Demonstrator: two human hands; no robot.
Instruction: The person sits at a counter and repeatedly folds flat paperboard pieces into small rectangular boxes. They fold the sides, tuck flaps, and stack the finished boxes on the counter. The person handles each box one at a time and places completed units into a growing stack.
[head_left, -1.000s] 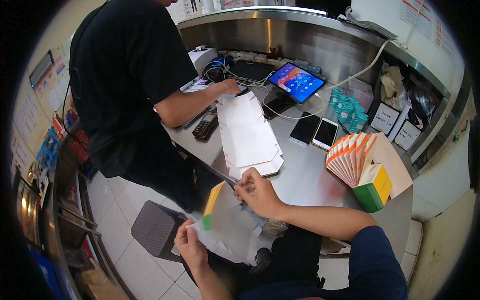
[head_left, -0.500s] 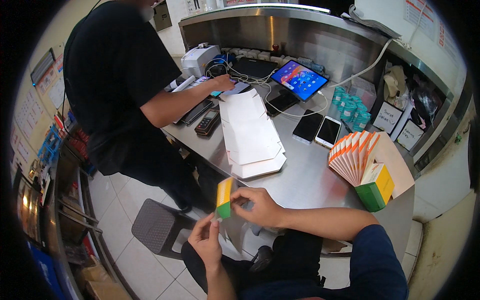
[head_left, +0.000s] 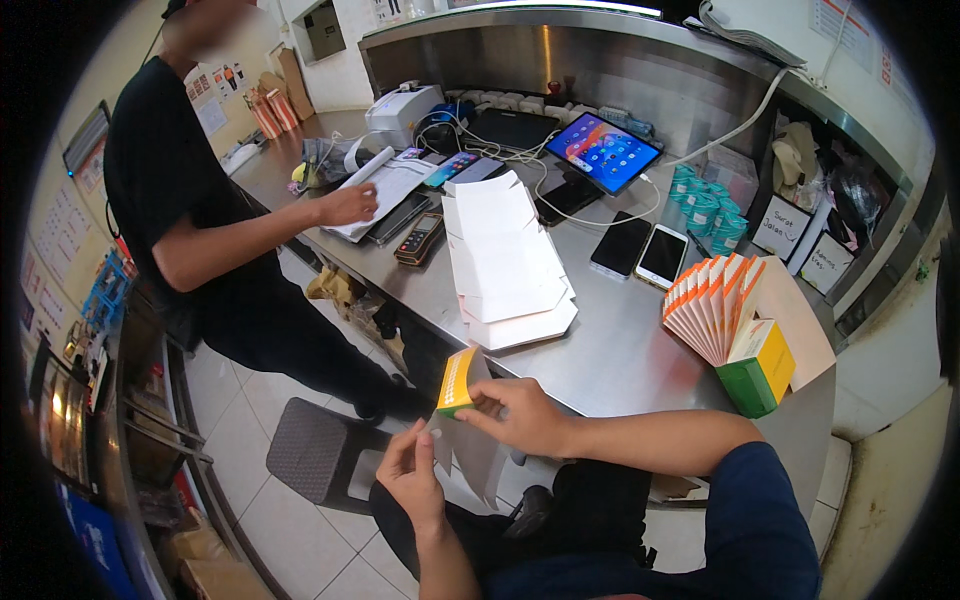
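Observation:
My right hand (head_left: 522, 415) grips a yellow and green paperboard carton (head_left: 457, 380) by its right side, above my lap. From the carton a pale, greyish panel hangs down between my hands. Lower and to the left, my left hand (head_left: 412, 478) has thumb and fingertips pinched around a small pale bit, too small to name. On the steel counter just ahead lies a stack of flat white cartons (head_left: 505, 265), unfolded with cut flaps. At the right stand folded orange-and-white cartons (head_left: 705, 305), fanned out beside a yellow and green box (head_left: 762, 375).
Two phones (head_left: 660, 257) and a lit tablet (head_left: 603, 153) with cables sit on the steel counter (head_left: 610, 350). Teal rolls (head_left: 710, 210) are grouped at the back right. A co-worker (head_left: 190, 200) stands at the left, a hand over papers. A dark stool (head_left: 318, 455) stands below.
The co-worker has shifted left and drawn the hand back from the phone toward the papers. My right hand has tilted the carton and moved slightly right; my left hand stays pinched.

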